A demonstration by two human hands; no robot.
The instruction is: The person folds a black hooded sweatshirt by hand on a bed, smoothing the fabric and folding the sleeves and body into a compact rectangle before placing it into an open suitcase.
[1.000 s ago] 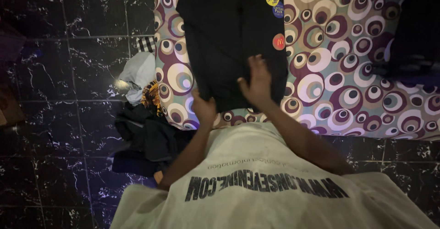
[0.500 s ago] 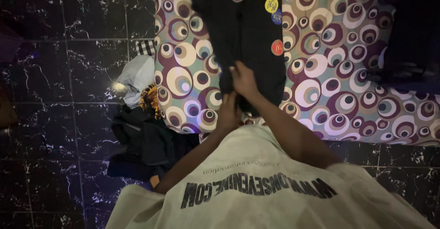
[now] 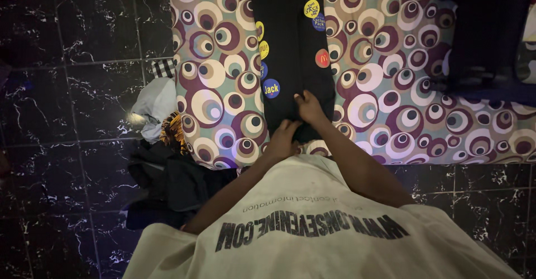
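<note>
A black garment with round coloured patches [image 3: 293, 44] lies folded into a long narrow strip on a mattress covered in a circle-patterned sheet [image 3: 391, 89]; its long axis runs straight away from the person, from the near edge of the mattress toward the top of the view; its near end sits directly under both hands. The right hand [image 3: 309, 107] rests on that near end, fingers curled down onto the cloth, seemingly pinching its edge, though how firmly cannot be told; the left hand [image 3: 283, 138] lies just beside and nearer the body, closed over the garment's bottom hem. Both forearms reach forward from a pale printed shirt [image 3: 312, 229], converging at the hem; the right hand is the farther up the strip. On the dark marbled tile floor [image 3: 67, 89] to the left lies a heap of other clothes [image 3: 167, 156], pale and dark.
</note>
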